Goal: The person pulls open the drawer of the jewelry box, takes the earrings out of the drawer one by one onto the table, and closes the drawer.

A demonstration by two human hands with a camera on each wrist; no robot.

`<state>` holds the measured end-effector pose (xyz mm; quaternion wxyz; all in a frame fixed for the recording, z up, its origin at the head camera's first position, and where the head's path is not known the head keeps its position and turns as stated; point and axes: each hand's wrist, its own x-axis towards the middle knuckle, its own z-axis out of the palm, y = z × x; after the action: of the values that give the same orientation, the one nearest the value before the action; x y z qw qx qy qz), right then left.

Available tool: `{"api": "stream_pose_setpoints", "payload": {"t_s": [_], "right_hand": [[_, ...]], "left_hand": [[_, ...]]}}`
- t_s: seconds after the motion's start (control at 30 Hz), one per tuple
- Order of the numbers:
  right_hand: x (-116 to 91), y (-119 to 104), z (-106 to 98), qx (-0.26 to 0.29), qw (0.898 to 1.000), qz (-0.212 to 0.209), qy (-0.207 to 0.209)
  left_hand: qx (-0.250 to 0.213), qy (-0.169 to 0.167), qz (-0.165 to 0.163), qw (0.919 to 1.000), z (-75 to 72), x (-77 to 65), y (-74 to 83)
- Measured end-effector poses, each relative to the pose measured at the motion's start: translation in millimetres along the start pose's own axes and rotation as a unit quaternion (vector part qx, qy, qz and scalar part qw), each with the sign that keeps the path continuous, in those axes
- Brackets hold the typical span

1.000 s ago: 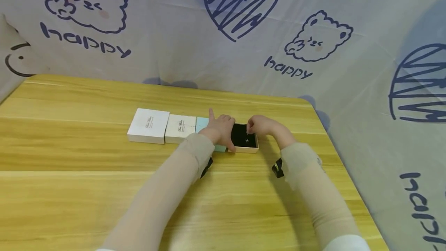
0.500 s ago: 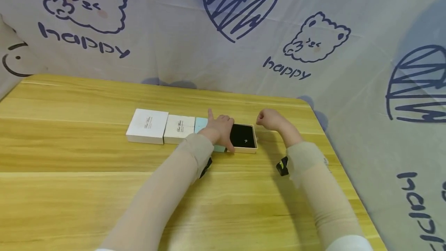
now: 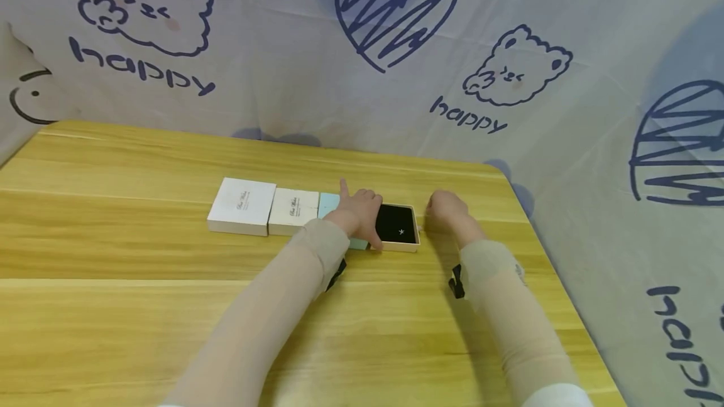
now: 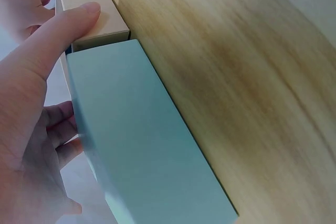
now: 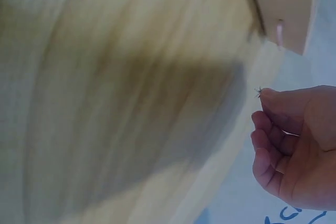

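My left hand [image 3: 362,209] spans a light-blue drawer-style jewelry box [image 4: 142,129]. Its thumb presses the side of the pulled-out pale drawer [image 4: 100,14], and the other fingers lie along the far side. On the drawer's black pad [image 3: 390,223] rests one small silver star-shaped earring [image 3: 401,232]. To the right of the drawer, over the table, is my right hand [image 3: 447,209]. In the right wrist view, thumb and index finger pinch a tiny star-shaped earring [image 5: 258,92] at their tips, the other fingers curled.
A cream box [image 3: 294,206] and a taller white box [image 3: 243,203], both with small print, stand in a row left of the blue one. A pink pull loop [image 5: 280,32] sticks out of the drawer's end. The wooden table [image 3: 170,331] meets a patterned cloth [image 3: 283,49] behind.
My right hand has moved from over the drawer out to the right, taking one star earring away from the pad. My left hand has stayed on the box.
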<state>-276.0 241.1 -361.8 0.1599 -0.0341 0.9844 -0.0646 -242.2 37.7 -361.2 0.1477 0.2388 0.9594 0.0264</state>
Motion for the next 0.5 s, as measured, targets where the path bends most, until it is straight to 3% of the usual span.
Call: {"api": "stream_pose_setpoints", "payload": {"t_s": [0.3,0.5], "right_hand": [[4.4,4.0,7.8,-0.010,1.000,0.020,-0.006],[1.9,4.6,5.8,-0.015,1.000,0.017,0.013]], "left_hand": [[0.012,-0.004,-0.001,0.9999,-0.6,0.5,1.0],[0.015,-0.004,0.003,0.9999,0.6,1.0,0.8]]}}
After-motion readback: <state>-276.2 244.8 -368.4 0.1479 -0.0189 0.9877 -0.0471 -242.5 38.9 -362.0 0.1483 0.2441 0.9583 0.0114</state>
